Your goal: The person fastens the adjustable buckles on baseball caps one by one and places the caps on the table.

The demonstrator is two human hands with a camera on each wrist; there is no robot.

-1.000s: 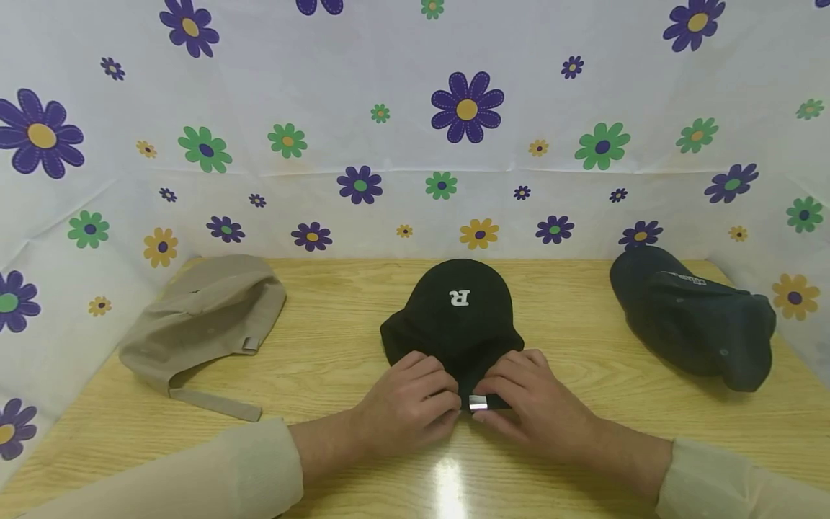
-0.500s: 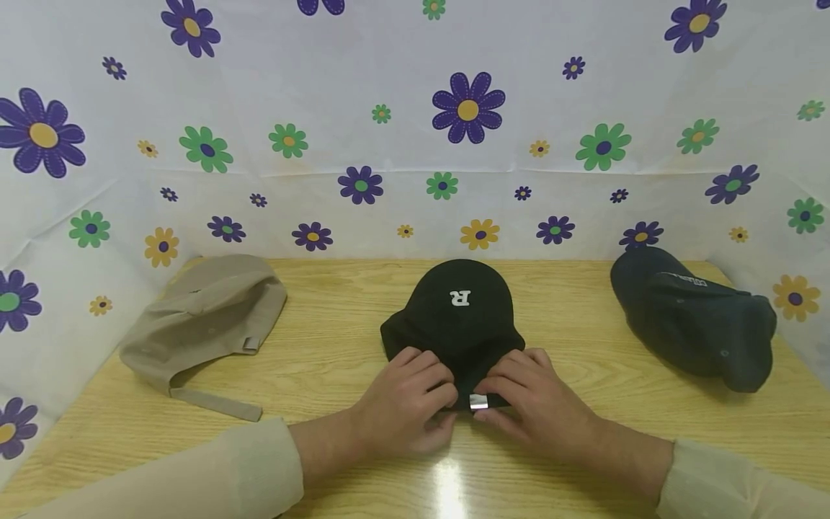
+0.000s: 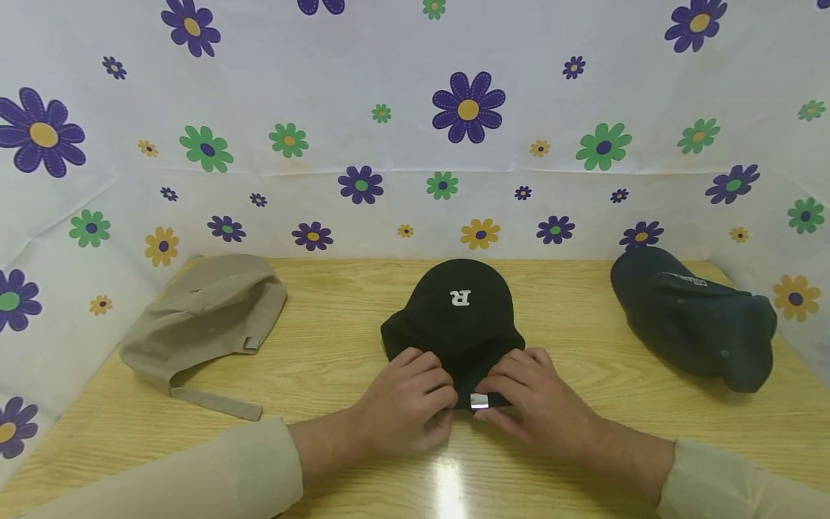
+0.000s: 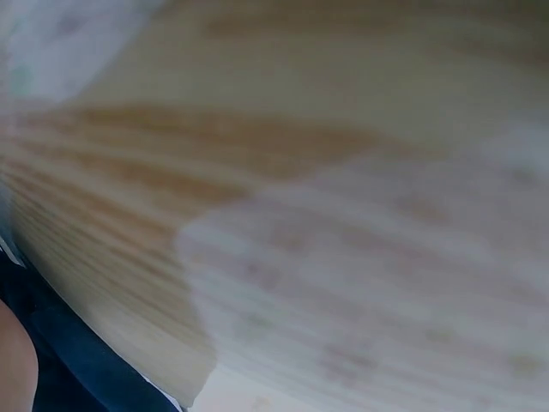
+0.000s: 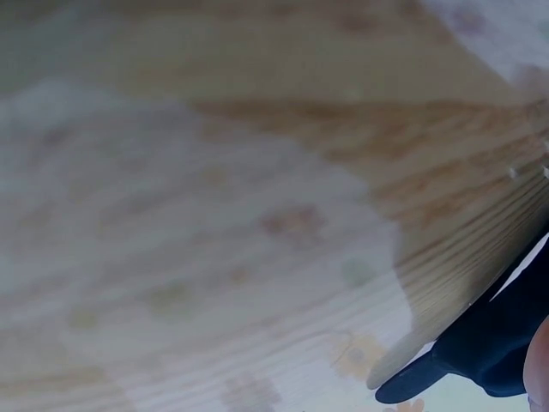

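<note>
On the table [image 3: 337, 303], we locate the black cap [image 3: 463, 321] midway between the left and right edges, its white letter [image 3: 460, 298] facing up toward the far edge. We observe the left hand [image 3: 408, 404] with fingers curled, gripping the cap's band on the side nearer the left edge. The right hand [image 3: 538, 404] pinches the band beside the metal buckle [image 3: 479, 401]. We find the beige cap [image 3: 194, 317] near the far left corner, its strap [image 3: 217, 405] loose, and the navy cap [image 3: 690, 324] near the far right corner. Beyond the far edge, we note a flowered cloth [image 3: 292, 79].
</note>
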